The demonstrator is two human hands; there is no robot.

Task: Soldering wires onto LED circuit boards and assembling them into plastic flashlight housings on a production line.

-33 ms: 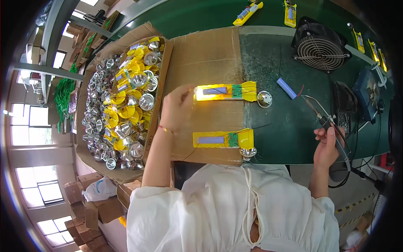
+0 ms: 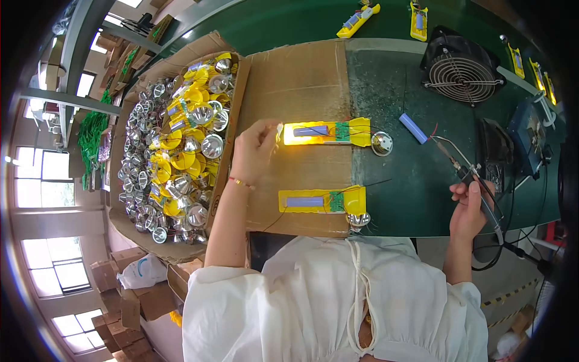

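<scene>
My left hand (image 2: 252,151) is over the cardboard, just left of a lit yellow lamp housing (image 2: 356,139). Its fingers are pinched, with a small whitish scrap (image 2: 279,128) at their tips that I cannot make out. Inside the housing lie a blue cell (image 2: 310,131) and a green circuit board (image 2: 342,131); the left end glows. A round silver reflector (image 2: 382,143) sits by its right end. My right hand (image 2: 467,211) grips a soldering iron (image 2: 468,176), its tip near a loose blue cell (image 2: 413,128) with a red wire. Nearer me lies a second, unlit housing (image 2: 356,196).
A large cardboard box (image 2: 237,108) of silver reflectors and yellow housings stands at the left. A black fan (image 2: 461,75) and a blue soldering station (image 2: 526,133) stand at the right. Farther back, more yellow housings (image 2: 418,23) lie on the green surface. Cables hang at the right.
My left hand has drawn slightly left from the lit housing's end, and its fingers show more sharply. My right hand holds the soldering iron in nearly the same place.
</scene>
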